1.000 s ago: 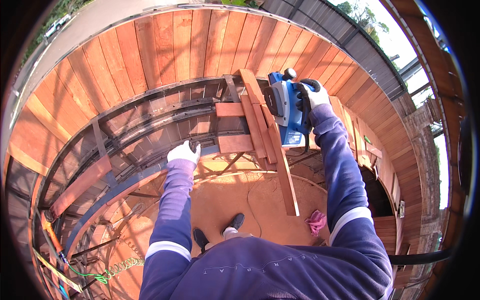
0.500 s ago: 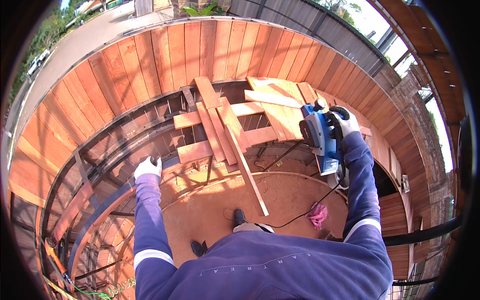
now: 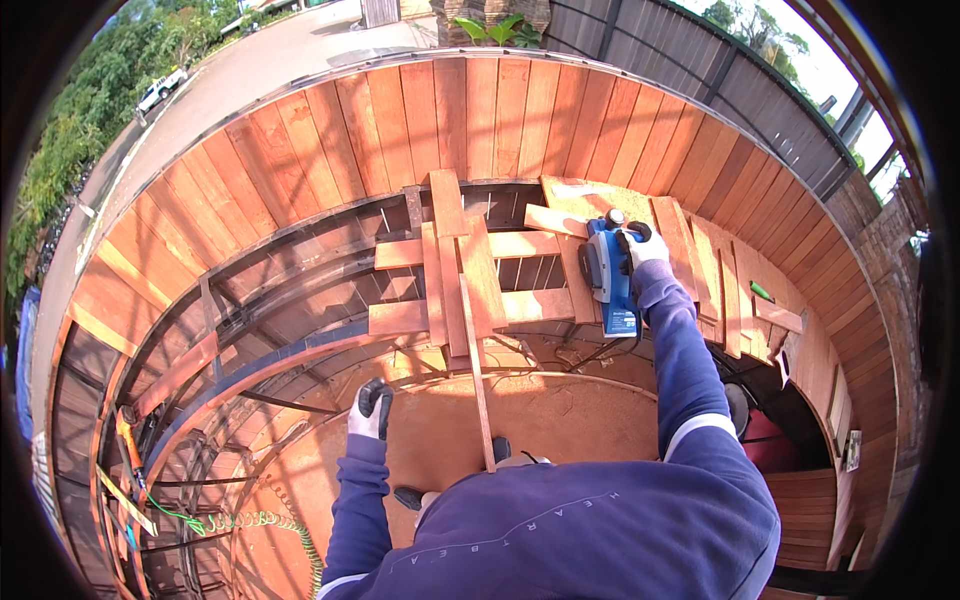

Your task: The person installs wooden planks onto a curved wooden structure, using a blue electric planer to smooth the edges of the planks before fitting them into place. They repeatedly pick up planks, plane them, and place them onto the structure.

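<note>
My right hand, in a white glove with dark fingertips, is wrapped round the handle of a blue electric planer. The planer is over the right end of the laid boards, beside a short light board; whether its base touches the wood I cannot tell. My left hand, gloved alike, hangs above the floor at left of my body, its fingers curled with nothing visible in them. A long narrow strip of wood slants from the crossed boards toward my body.
A curved wall of upright reddish boards surrounds me, with a dark metal frame inside it. At left lies an orange tool near a green coiled hose. Loose boards and a small green object lie at right.
My left hand has come off the curved frame and drawn in toward my body. My right hand has carried the planer forward over the boards. The view has shifted too.
</note>
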`<move>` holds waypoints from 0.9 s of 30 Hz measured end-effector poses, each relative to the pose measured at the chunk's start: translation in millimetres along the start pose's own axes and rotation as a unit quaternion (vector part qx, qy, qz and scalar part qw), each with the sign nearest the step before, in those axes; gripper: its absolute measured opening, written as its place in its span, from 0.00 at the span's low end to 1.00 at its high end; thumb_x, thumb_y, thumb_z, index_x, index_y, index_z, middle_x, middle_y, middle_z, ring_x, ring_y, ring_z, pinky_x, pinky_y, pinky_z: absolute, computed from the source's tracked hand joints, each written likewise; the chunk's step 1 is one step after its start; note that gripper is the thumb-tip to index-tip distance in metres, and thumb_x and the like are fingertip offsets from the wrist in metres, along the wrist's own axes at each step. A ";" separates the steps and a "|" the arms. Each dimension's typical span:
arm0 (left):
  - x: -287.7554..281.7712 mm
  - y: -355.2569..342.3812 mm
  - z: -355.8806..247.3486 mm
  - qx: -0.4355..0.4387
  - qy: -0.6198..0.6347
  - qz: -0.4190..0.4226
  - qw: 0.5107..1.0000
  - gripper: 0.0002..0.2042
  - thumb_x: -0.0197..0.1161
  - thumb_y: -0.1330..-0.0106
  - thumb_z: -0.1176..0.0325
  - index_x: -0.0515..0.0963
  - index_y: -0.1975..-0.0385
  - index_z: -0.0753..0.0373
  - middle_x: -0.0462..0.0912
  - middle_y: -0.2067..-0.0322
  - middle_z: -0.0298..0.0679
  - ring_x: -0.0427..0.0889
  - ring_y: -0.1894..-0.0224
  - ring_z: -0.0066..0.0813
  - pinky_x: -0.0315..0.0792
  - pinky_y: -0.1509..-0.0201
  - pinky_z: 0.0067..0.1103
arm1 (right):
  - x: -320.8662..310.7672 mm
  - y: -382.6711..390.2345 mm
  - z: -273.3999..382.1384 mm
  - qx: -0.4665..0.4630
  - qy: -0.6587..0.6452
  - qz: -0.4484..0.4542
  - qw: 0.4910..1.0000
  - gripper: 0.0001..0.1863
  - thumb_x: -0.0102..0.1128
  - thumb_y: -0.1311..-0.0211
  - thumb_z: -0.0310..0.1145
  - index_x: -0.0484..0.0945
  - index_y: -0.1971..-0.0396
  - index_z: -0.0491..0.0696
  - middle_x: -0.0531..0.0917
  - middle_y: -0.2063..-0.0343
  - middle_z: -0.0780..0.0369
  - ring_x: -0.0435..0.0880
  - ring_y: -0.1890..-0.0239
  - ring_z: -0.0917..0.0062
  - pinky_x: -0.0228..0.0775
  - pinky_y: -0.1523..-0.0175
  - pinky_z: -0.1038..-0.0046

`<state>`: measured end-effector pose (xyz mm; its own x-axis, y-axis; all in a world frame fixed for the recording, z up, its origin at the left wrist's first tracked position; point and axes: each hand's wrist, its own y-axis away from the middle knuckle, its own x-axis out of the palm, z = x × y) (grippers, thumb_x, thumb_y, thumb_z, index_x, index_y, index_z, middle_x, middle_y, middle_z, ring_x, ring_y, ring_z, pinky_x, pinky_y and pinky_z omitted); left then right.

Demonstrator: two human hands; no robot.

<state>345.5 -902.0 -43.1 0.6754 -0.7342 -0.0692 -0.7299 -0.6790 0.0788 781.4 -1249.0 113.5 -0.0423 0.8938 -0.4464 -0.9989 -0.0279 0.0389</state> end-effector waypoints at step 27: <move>15.8 126.8 -144.8 -0.181 0.166 0.194 0.950 0.14 0.54 0.28 0.57 0.77 0.64 0.63 0.78 0.78 0.34 0.78 0.77 0.19 0.72 0.73 0.19 | 245.9 -72.3 136.0 -0.001 -0.331 0.161 0.930 0.25 0.66 0.44 0.36 0.71 0.49 0.43 0.80 0.76 0.58 0.82 0.73 0.70 0.77 0.67 0.70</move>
<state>278.7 -999.2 109.8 0.4026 -0.8469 0.3475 -0.8875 -0.2681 0.3748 846.2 -966.4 122.5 -0.3170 0.9184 0.2368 -0.9369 -0.3420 0.0723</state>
